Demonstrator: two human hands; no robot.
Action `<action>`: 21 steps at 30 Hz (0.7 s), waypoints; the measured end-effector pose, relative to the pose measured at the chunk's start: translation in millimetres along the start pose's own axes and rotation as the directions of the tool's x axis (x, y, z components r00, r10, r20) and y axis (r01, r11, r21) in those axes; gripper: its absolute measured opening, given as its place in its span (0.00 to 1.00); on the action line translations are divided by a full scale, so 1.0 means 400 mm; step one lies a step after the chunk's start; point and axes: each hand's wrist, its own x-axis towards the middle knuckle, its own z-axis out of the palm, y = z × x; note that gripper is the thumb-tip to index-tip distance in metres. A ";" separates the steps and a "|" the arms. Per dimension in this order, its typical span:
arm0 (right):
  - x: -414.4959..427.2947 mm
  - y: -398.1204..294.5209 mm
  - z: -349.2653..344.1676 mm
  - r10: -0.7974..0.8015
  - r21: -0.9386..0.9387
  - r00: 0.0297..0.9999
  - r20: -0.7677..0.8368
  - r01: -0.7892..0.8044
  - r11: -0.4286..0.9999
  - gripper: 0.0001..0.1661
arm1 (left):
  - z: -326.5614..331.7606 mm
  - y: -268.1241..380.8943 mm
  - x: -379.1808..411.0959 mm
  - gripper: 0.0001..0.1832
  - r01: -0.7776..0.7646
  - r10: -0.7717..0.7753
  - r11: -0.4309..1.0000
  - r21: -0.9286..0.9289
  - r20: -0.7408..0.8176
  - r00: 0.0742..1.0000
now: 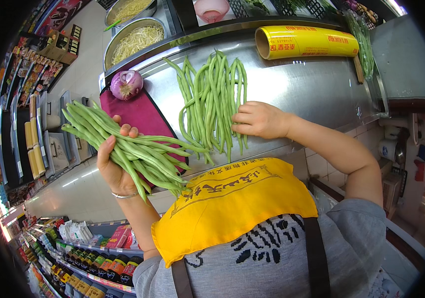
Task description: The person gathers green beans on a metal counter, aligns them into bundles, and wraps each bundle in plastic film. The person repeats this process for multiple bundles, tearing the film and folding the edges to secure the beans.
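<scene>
My left hand [113,164], with a bracelet at the wrist, grips a thick bundle of long green beans [138,145]. The bundle is tilted, its lower ends spreading toward my yellow apron [234,208]. A loose pile of green beans [212,100] lies lengthwise on the metal counter [283,89]. At the right edge of that pile, my right hand [259,120] has its fingers curled against the beans. Its fingertips are partly hidden, and whether they pinch a bean is unclear. Some held beans overlap the near end of the pile.
A cut purple onion [126,85] sits on a dark-edged magenta cloth [134,108] at the counter's left. A yellow roll of wrap [305,41] lies along the back. Bean sprouts fill a metal basin [134,43] beyond the left rim. More long beans [361,48] lie far right.
</scene>
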 end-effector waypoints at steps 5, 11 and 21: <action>0.020 -0.010 -0.004 0.012 0.062 0.996 0.092 -0.018 0.998 0.16 | 0.002 0.003 -0.001 0.24 0.012 -0.013 0.999 0.040 0.038 0.999; 0.035 -0.006 -0.007 -0.064 0.055 0.992 0.106 0.058 0.997 0.08 | 0.005 -0.001 0.001 0.24 0.019 -0.020 0.999 0.026 0.021 1.000; 0.033 -0.003 0.010 -0.098 0.000 0.990 0.099 0.099 0.995 0.05 | -0.005 0.002 -0.001 0.23 0.004 -0.004 0.999 0.033 -0.003 1.000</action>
